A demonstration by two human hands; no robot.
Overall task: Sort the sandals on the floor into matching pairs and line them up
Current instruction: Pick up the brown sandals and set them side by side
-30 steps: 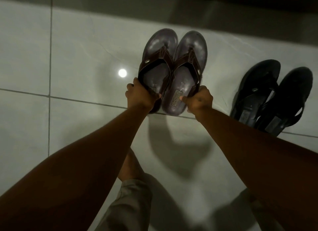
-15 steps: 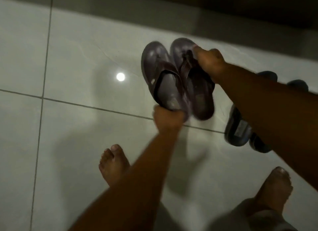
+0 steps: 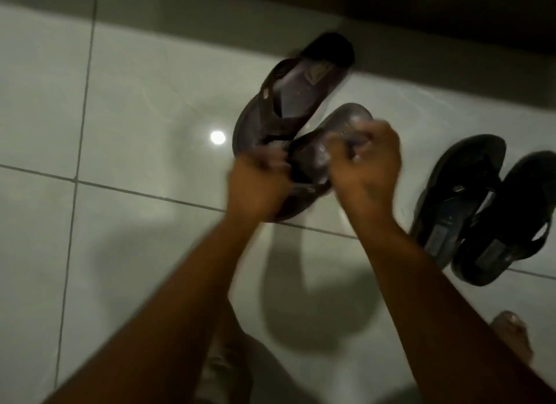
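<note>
Two brown sandals are lifted above the pale tiled floor. The far brown sandal (image 3: 288,97) points up and right, and my left hand (image 3: 255,187) grips its near end. The near brown sandal (image 3: 313,160) lies partly under both hands, with my right hand (image 3: 364,166) closed on its far end. The frame is motion-blurred, so the exact finger holds are unclear. A pair of black sandals (image 3: 487,208) rests side by side on the floor to the right, apart from my hands.
A dark wall base (image 3: 391,18) runs along the top of the view. Tile grout lines (image 3: 120,190) cross the floor. My bare foot (image 3: 511,334) stands at lower right, and a trouser leg (image 3: 228,370) shows at the bottom. A round light reflection (image 3: 217,137) shines on the tile.
The brown sandals have been turned about: they stood side by side, and are now angled apart. My right hand came back from the sandal's far end toward me.
</note>
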